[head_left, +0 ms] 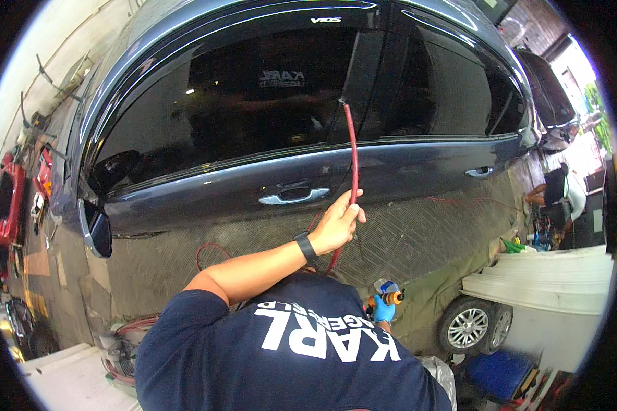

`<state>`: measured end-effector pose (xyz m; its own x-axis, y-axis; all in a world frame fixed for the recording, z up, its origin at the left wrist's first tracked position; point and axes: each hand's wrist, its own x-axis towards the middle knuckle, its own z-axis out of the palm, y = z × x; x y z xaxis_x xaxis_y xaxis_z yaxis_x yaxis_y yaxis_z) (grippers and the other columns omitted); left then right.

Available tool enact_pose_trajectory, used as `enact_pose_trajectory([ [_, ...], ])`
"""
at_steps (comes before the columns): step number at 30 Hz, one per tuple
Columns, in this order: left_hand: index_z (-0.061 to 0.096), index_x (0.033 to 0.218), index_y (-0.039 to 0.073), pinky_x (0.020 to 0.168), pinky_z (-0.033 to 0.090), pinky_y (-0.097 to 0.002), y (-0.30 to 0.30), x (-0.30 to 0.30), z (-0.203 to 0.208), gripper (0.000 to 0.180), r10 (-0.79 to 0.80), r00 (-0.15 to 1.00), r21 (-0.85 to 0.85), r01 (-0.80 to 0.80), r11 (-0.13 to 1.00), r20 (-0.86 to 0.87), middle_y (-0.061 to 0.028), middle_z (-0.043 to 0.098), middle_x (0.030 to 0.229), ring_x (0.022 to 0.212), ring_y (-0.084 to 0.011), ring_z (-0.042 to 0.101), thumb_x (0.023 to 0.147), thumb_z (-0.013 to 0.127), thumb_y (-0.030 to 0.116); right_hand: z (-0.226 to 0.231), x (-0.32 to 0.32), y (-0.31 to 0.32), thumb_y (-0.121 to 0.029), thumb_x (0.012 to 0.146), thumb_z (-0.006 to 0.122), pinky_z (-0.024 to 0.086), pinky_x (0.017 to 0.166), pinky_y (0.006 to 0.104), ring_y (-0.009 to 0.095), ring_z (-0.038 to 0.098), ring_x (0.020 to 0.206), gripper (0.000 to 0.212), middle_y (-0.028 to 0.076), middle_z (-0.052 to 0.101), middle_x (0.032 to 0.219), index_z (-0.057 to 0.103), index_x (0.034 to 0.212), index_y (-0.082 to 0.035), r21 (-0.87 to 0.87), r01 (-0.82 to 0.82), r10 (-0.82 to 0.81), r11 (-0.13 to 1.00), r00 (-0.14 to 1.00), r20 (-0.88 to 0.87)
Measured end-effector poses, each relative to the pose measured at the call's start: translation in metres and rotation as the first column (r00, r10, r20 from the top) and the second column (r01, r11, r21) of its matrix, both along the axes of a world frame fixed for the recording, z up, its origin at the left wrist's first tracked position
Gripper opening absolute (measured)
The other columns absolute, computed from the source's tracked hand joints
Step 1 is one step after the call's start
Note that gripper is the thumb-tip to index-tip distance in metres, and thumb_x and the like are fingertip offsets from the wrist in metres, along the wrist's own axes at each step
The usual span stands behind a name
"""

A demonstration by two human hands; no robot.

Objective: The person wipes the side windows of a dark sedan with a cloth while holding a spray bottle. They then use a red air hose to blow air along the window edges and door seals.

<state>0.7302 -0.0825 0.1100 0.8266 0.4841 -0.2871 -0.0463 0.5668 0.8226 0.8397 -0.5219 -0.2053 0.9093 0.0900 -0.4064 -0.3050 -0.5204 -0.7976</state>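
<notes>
My left hand (343,220), bare and with a black watch on the wrist, is closed around a red hose (353,151). The hose rises from my fist, and its metal-tipped end shows in front of the dark car's window pillar. Below the fist it runs down behind my shirt. Lower, on the right, my right hand (384,311) wears a blue glove and grips an orange and black tool (393,298). A clear and blue cup-like part (385,285) shows right behind the tool; whether they are joined is hard to see. The car door (240,198) stands shut before me.
A side mirror (94,229) juts out at the left. Patterned flooring (418,236) lies beside the car, with thin red hose across it. Wheels (467,327) and white panels (548,277) stand at right. Another person (562,195) bends at far right; red car parts (5,202) stand far left.
</notes>
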Motion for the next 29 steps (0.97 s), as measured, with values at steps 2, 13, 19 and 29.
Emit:
enact_pose_trajectory([
  [2, 0.035, 0.157, 0.012, 0.049, 0.043, -0.0218, 0.006, 0.001, 0.001, 0.046, -0.025, 1.000, -0.012, 0.025, 1.000, 0.010, -0.0014, 0.061, 0.096, 0.059, -0.0049, 0.044, 0.113, 0.042, 0.021, 0.007, 0.000, 0.010, -0.016, 0.078, 0.089, 0.056, 0.073, 0.0365, 0.017, 0.066, 0.080, 0.040, 0.005, 0.070, 0.093, 0.065, 0.106, -0.001, -0.005, -0.010, 0.010, 1.000, 0.999, -0.036],
  [13, 0.035, 0.158, 0.013, 0.045, 0.035, -0.0203, 0.058, 0.053, 0.043, 0.047, -0.002, 0.997, 0.157, -0.011, 0.988, 0.080, -0.0010, 0.061, 0.095, 0.056, -0.0035, 0.039, 0.113, 0.044, 0.018, 0.046, -0.006, 0.021, -0.014, 0.078, 0.085, 0.055, 0.069, 0.0365, 0.019, 0.067, 0.074, 0.031, 0.005, 0.070, 0.083, 0.064, 0.099, -0.004, 0.012, 0.040, -0.040, 0.999, 0.998, -0.038],
  [19, 0.038, 0.156, 0.012, 0.044, 0.033, -0.0201, 0.078, 0.071, 0.073, 0.044, 0.061, 0.987, 0.122, -0.079, 0.989, 0.151, -0.0024, 0.061, 0.094, 0.054, -0.0039, 0.038, 0.112, 0.045, 0.017, 0.081, -0.002, 0.046, -0.010, 0.080, 0.083, 0.056, 0.069, 0.0372, 0.019, 0.068, 0.077, 0.028, 0.006, 0.070, 0.087, 0.064, 0.101, -0.005, 0.065, 0.056, -0.049, 0.996, 0.994, -0.102],
  [29, 0.034, 0.158, 0.012, 0.043, 0.035, -0.0216, 0.079, 0.076, 0.086, 0.050, 0.082, 0.978, 0.086, -0.100, 0.991, 0.194, -0.0040, 0.062, 0.095, 0.054, -0.0033, 0.041, 0.112, 0.049, 0.020, 0.013, 0.016, 0.014, -0.012, 0.083, 0.083, 0.058, 0.080, 0.0400, 0.021, 0.069, 0.085, 0.039, 0.008, 0.073, 0.101, 0.063, 0.116, -0.002, 0.110, -0.020, 0.023, 0.994, 0.999, -0.027],
])
